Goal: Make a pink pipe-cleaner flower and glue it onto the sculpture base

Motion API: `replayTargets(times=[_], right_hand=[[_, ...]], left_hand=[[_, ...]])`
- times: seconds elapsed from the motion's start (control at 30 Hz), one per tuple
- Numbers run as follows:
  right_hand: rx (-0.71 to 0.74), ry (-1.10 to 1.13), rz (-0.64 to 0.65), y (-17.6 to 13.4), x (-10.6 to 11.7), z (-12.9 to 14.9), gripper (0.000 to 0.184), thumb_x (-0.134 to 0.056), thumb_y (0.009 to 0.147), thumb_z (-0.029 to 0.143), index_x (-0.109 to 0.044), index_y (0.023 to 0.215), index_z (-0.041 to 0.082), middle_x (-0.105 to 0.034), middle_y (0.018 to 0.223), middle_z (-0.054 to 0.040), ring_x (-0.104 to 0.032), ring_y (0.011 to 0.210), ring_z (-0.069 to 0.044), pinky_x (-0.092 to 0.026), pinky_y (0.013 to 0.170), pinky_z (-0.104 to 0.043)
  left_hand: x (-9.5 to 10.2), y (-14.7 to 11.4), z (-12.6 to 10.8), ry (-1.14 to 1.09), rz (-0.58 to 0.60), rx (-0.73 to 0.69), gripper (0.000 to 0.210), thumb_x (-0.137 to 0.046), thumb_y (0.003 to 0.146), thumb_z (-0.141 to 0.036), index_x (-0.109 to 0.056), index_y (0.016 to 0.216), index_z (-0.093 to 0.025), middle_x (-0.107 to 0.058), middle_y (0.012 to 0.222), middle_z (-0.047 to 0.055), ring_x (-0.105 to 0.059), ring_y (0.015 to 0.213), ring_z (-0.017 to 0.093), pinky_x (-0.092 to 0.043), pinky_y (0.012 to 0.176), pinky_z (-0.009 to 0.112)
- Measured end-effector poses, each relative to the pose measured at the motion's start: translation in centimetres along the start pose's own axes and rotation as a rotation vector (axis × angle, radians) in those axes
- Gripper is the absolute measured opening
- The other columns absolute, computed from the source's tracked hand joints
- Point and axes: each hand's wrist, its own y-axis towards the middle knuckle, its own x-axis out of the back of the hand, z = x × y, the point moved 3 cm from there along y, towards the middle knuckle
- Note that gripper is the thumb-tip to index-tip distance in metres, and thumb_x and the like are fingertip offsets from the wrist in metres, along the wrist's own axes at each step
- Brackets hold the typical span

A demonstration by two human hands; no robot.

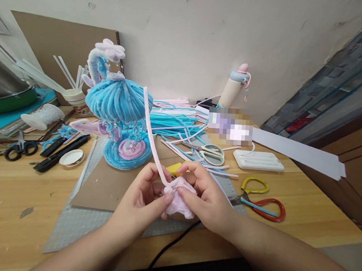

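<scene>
Between my two hands is a small pale pink piece of bent, fuzzy pipe cleaners. My left hand pinches its left side, thumb on the front, other fingers partly behind. On the right side, my right hand grips it with the thumb pressed on the front and the index finger curled over the top. One long pink pipe cleaner rises from the piece and leans up to the left. Beyond my hands stands a blue pipe-cleaner lamp shape with a pink flower on top and a round coiled base.
Red-and-yellow scissors and a white power bank lie to the right. Pale-handled scissors rest by blue and pink pipe cleaners. At left are black scissors, a tape roll and a spool. A bottle stands behind.
</scene>
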Motion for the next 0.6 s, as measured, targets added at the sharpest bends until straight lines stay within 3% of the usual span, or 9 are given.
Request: replayTargets(times=[0.2,0.43,0.6], right_hand=[[-0.157,0.330,0.105,0.3,0.1,-0.4,0.037,-0.071,0.081,0.034,-0.043,0.103,0.023,-0.061,0.073,0.0062,-0.045,0.043,-0.003,-0.035,0.039,-0.012],[-0.188,0.402,0.092,0.2,-0.1,-0.1,0.034,-0.070,0.082,0.032,-0.043,0.101,0.024,-0.061,0.070,0.0076,-0.048,0.034,-0.003,-0.033,0.028,-0.010],[-0.191,0.397,0.073,0.2,0.0,0.1,0.035,-0.072,0.079,0.033,-0.045,0.099,0.023,-0.059,0.067,0.0087,-0.043,0.033,-0.002,-0.033,0.029,-0.009]], left_hand=[[0.3,-0.4,-0.6,-0.004,0.056,-0.064,0.016,-0.065,0.087,-0.030,-0.064,0.101,-0.022,-0.054,0.090,0.002,-0.052,0.065,0.008,-0.047,0.053,0.017],[0.2,-0.8,-1.6,0.226,-0.115,-0.250,0.005,-0.064,0.087,-0.022,-0.069,0.085,-0.021,-0.056,0.091,0.003,-0.052,0.066,0.010,-0.046,0.053,0.018],[0.1,-1.2,-2.0,0.411,-0.129,-0.381,0.009,-0.063,0.086,-0.016,-0.070,0.083,-0.022,-0.063,0.086,0.006,-0.057,0.076,0.016,-0.048,0.060,0.023]])
